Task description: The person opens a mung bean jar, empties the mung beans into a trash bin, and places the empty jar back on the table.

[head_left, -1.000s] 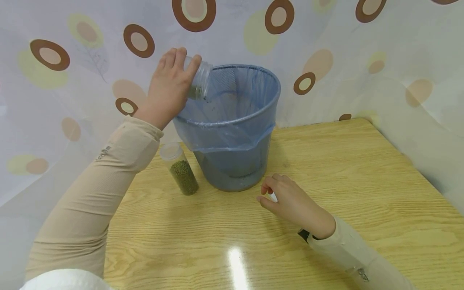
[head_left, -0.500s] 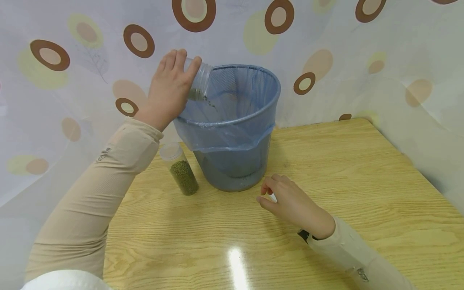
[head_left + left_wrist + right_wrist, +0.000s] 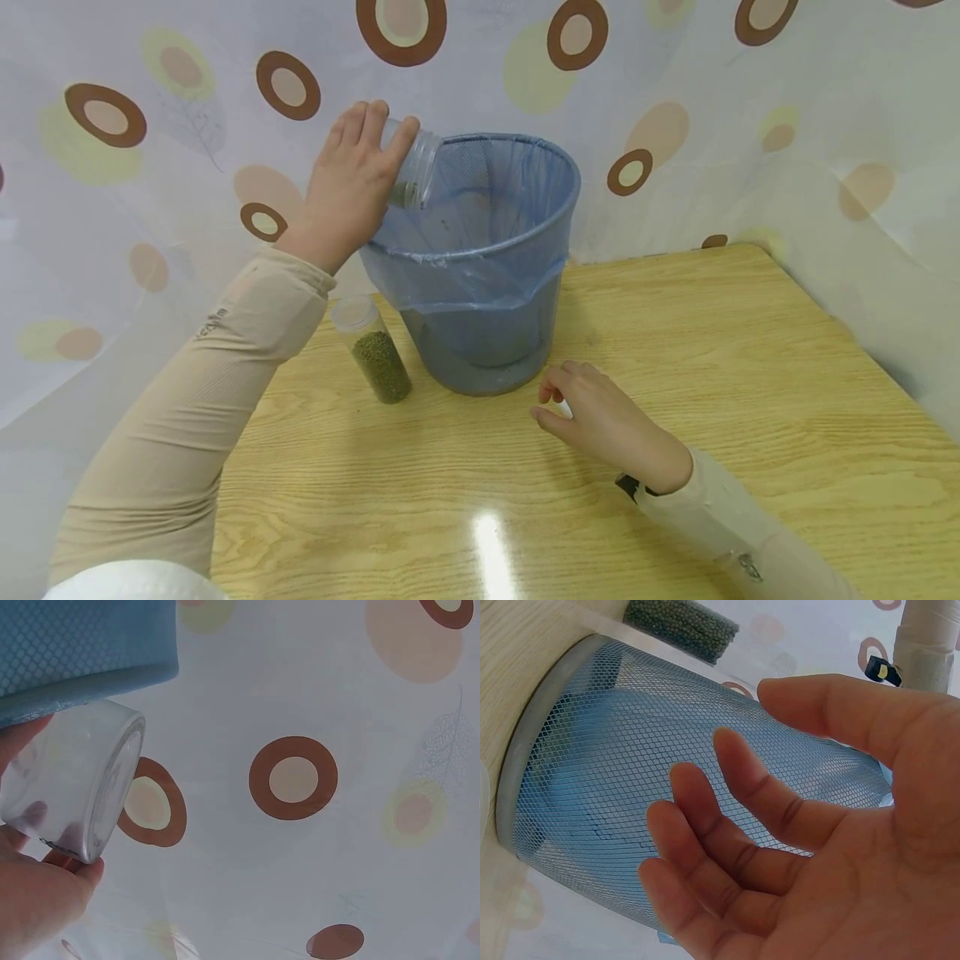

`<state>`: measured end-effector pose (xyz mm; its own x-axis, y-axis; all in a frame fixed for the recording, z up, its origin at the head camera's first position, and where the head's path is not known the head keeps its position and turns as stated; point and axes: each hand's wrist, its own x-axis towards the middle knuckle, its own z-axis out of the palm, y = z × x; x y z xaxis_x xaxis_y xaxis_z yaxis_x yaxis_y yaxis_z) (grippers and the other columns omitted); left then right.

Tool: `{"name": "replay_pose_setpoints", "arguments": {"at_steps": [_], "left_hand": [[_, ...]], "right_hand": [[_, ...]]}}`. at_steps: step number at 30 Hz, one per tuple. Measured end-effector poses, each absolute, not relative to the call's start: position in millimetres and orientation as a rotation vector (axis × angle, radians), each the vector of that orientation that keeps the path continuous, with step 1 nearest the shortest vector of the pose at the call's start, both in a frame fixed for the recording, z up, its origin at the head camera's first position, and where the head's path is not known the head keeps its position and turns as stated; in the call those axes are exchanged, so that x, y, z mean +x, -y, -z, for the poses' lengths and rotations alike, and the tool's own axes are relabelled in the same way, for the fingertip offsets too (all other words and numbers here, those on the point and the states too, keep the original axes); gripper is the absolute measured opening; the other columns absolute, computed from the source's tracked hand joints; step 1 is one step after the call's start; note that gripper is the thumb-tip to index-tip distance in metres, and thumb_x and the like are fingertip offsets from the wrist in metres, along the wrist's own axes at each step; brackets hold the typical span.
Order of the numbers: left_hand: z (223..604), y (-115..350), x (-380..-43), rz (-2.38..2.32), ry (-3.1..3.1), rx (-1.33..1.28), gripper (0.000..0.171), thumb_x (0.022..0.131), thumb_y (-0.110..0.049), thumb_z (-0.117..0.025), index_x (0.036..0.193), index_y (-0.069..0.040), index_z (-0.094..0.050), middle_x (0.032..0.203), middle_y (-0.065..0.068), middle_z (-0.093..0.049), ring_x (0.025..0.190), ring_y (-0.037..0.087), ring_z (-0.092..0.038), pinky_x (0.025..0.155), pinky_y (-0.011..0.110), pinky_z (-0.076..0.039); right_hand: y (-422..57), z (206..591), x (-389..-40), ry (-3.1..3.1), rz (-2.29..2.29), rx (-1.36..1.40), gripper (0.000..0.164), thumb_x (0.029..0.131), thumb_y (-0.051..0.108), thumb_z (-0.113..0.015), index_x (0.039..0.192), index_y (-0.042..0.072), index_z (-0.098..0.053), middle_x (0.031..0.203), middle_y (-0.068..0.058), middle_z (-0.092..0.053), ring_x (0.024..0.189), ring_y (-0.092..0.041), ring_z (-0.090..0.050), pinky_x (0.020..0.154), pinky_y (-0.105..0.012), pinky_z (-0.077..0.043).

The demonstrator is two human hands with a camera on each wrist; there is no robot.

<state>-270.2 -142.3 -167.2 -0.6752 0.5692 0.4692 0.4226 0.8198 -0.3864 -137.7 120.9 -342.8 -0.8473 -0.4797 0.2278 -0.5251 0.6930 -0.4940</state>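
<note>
My left hand grips a clear jar, tipped on its side with its mouth over the lined wastebasket. Some small green grains lie inside, along the jar's lower side by the mouth. In the left wrist view, fingers curl around the jar near its base. Beside the wastebasket, my right hand hovers close over the table with loosely bent fingers and nothing in its grasp, as the right wrist view confirms. A small white thing, mostly hidden, shows behind that hand.
A second clear jar, partly filled with green grains, stands left of the wastebasket. Blue plastic liner folds over the basket's rim. A patterned cloth hangs behind the wooden table.
Half a second ago a thin trail of grains fell from the tilted jar; now that trail is gone and fewer grains show inside. Both hands stay nearly still.
</note>
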Motion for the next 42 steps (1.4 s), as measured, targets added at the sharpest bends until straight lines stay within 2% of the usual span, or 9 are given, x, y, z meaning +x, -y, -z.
{"name": "replay_pose_setpoints", "arguments": {"at_steps": [14,35,42], "left_hand": [[169.5,142.7,-267.0,-0.341,2.310,-0.794,0.054,0.087,0.016,-0.045,0.135,-0.005,-0.037,0.131,0.028,-0.036,0.127,0.045,-0.034,0.109,0.049,-0.029],[169.2,137.9,-265.5,-0.369,2.244,-0.868,0.059,0.083,0.020,-0.047,0.136,-0.006,-0.038,0.133,0.027,-0.037,0.129,0.042,-0.033,0.110,0.046,-0.028],[169.9,137.2,-264.7,-0.482,2.156,-0.918,0.053,0.089,0.017,-0.047,0.136,-0.008,-0.039,0.132,0.025,-0.038,0.129,0.040,-0.034,0.110,0.045,-0.027]], "right_hand": [[-120.5,344.3,-138.0,2.809,-0.820,0.836,0.014,0.086,0.017,-0.071,0.083,0.012,-0.058,0.080,0.002,-0.051,0.076,-0.016,-0.046,0.070,-0.032,-0.040],[-119.7,340.6,-135.2,2.794,-0.796,0.848,0.014,0.087,0.017,-0.071,0.082,0.012,-0.059,0.079,0.003,-0.050,0.075,-0.015,-0.046,0.067,-0.031,-0.040],[-119.4,341.7,-134.8,2.777,-0.795,0.859,0.014,0.086,0.016,-0.072,0.082,0.009,-0.059,0.078,0.002,-0.050,0.074,-0.015,-0.046,0.067,-0.030,-0.040]]}}
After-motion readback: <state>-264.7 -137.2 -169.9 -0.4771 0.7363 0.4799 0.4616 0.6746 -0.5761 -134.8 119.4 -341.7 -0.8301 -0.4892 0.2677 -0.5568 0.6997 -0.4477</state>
